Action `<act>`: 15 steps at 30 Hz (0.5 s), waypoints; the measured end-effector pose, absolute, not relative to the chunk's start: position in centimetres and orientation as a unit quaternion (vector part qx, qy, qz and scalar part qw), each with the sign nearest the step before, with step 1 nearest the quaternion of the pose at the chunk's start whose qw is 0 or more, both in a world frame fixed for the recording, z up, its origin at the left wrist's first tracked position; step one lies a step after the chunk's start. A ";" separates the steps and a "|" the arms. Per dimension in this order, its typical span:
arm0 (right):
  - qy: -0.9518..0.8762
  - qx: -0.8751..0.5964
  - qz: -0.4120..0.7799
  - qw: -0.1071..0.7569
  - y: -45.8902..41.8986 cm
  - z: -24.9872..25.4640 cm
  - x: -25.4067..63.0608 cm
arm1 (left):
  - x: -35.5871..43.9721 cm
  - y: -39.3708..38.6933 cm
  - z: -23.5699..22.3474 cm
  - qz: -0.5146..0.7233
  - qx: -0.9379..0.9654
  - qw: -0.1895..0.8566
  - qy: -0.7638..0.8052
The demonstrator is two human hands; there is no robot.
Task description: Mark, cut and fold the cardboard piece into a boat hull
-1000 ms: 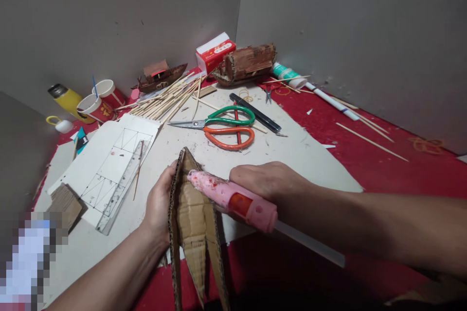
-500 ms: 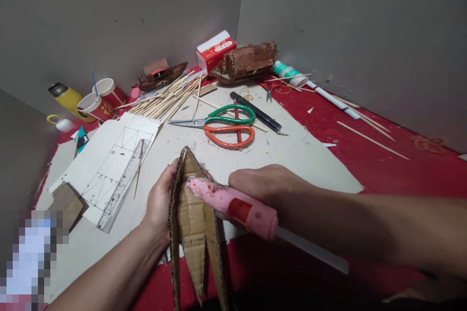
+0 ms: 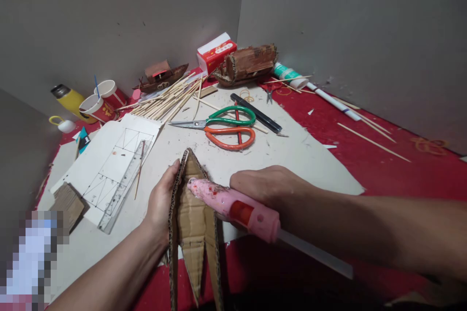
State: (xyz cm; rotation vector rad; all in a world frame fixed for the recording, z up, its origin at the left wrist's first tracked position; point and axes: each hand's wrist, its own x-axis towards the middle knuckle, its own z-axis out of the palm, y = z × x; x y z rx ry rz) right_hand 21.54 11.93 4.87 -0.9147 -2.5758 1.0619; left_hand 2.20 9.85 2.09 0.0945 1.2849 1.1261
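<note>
My left hand grips a cardboard boat hull by its left side wall, the fingers hidden behind it. The hull's pointed end faces away from me; its two side walls spread apart toward me around a pointed floor piece. In my right hand is a pink hot glue gun, a clear glue stick jutting from its rear. The gun's nozzle lies over the hull's inside near the far point; whether it touches the cardboard I cannot tell. Beyond the hull lie scissors with one green and one orange handle.
A ruler lies on a paper drawing at left. Behind are bamboo sticks, paper cups, a yellow bottle and two model boats. A black utility knife lies past the scissors.
The view has shifted very slightly. Hands, hull and glue gun keep almost the same positions; the gun's rear end sits slightly lower and farther right.
</note>
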 end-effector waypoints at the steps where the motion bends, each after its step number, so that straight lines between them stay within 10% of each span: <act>1: -0.874 -0.300 0.369 0.099 12.0 5.0 21.5 | 2.1 9.9 1.9 0.498 0.045 0.655 0.566; 15: -0.870 -0.336 0.296 0.207 12.2 3.1 22.6 | 1.7 10.0 2.1 0.452 0.046 0.711 0.536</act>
